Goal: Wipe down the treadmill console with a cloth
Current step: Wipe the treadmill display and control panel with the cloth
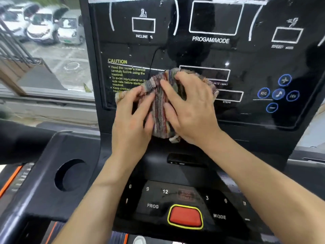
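Cloth [159,110] lies bunched against the lower centre of the console [211,55], directly under both hands. Right hand [190,106] presses on it, fingers spread flat. Left hand [131,117] grips its left edge with curled fingers. Most of the panel lies above and to the right, so the right hand appears better placed to lead.
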The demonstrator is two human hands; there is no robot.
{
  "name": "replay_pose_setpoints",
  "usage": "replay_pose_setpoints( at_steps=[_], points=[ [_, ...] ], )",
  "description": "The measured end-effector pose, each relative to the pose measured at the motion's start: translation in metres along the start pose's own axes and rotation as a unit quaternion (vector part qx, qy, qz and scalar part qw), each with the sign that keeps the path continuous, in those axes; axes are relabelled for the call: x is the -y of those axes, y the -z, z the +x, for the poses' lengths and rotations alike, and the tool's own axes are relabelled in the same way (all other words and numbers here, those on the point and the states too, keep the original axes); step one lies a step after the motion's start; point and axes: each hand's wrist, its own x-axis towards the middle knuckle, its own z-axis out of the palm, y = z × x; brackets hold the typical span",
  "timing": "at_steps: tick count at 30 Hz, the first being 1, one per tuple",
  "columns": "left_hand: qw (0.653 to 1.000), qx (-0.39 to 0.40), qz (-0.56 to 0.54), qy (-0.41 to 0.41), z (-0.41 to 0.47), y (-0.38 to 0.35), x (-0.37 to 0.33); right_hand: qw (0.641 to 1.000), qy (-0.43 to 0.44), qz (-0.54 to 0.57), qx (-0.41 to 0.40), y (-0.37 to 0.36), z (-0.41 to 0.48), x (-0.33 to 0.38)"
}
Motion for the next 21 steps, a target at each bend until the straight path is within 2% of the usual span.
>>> replay_pose_setpoints(
  at_steps=[2, 5, 7, 10, 12, 14, 16, 18, 21],
  points=[
    [1.000, 0.019, -0.023, 0.008, -0.017, 0.000, 0.010, 0.999, 0.005, -0.013, 0.044, -0.009, -0.015, 0.022],
    [0.997, 0.040, -0.049, 0.052, -0.056, 0.009, 0.031, 0.985, 0.110, -0.056, 0.124, -0.023, -0.037, 0.043],
    [0.994, 0.045, -0.057, 0.077, -0.064, 0.019, 0.044, 0.974, 0.174, -0.070, 0.129, -0.030, -0.028, 0.046],
    [0.989, 0.028, -0.081, 0.118, -0.043, 0.035, 0.063, 0.965, 0.225, -0.109, 0.077, -0.036, 0.019, 0.049],
    [0.979, 0.006, -0.134, 0.155, -0.027, 0.045, 0.077, 0.971, 0.195, -0.135, 0.020, -0.034, 0.060, 0.047],
    [0.965, -0.021, -0.168, 0.199, -0.023, 0.056, 0.092, 0.983, 0.125, -0.129, -0.023, -0.034, 0.091, 0.052],
    [0.951, -0.040, -0.195, 0.237, -0.035, 0.064, 0.105, 0.991, 0.070, -0.112, -0.018, -0.039, 0.095, 0.069],
    [0.935, -0.058, -0.233, 0.260, -0.049, 0.071, 0.115, 0.992, 0.067, -0.099, 0.028, -0.052, 0.069, 0.095],
    [0.942, -0.013, -0.210, 0.263, -0.072, 0.071, 0.127, 0.973, 0.123, -0.025, 0.192, -0.069, -0.011, 0.139]
  ],
)
